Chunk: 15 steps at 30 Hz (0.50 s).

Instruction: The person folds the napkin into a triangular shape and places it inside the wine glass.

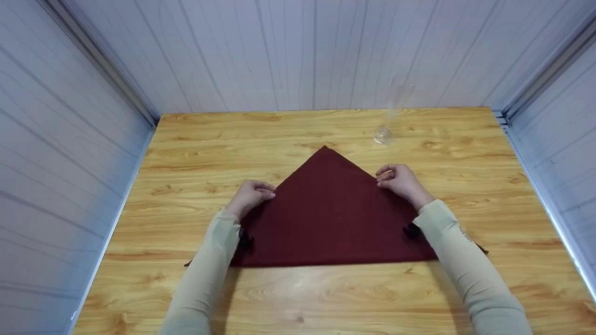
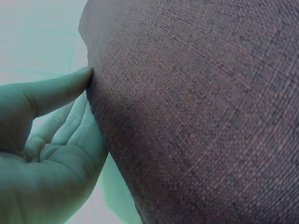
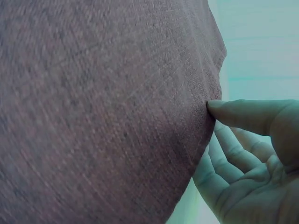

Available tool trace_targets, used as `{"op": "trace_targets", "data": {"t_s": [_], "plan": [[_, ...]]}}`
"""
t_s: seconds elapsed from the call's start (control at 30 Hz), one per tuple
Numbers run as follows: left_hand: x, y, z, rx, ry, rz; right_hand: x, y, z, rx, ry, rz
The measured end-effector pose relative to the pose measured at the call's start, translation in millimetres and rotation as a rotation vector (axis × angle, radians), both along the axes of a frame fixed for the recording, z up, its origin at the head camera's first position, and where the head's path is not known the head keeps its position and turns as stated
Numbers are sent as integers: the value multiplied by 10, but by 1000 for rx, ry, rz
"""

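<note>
- Your left hand (image 1: 251,195) and right hand (image 1: 401,181) each pinched a slanting edge of the dark red cloth (image 1: 330,209).
- It lay triangular on the table (image 1: 298,298) — point away from you.
- You seemed to be aligning its edges; next probably called for even tension — both sides together.

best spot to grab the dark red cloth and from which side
Probably its two sloping edges, one hand from each side, thumb on one face and fingers on the other. The thin cloth is spread as a triangle pointing away, so those edges face the left hand and right hand, which pinch them.
</note>
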<state>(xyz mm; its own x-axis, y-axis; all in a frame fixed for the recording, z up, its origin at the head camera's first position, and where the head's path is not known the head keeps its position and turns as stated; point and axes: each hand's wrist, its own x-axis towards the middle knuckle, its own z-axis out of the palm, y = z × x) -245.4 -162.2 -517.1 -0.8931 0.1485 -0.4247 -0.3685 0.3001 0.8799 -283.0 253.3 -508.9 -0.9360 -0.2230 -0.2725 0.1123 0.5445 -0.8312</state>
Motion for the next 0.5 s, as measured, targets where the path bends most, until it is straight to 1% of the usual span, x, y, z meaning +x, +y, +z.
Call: {"op": "trace_targets", "data": {"t_s": [0.13,0.3,0.5], "plan": [[-37,27,-8,-4,0,20,-16,7,-12,2,10,-35],[-79,62,-21,-8,30,43,-43,8,-29,-14,25,-72],[-68,53,-26,-18,58,29,-39,36,-44,-23,17,-68]]}}
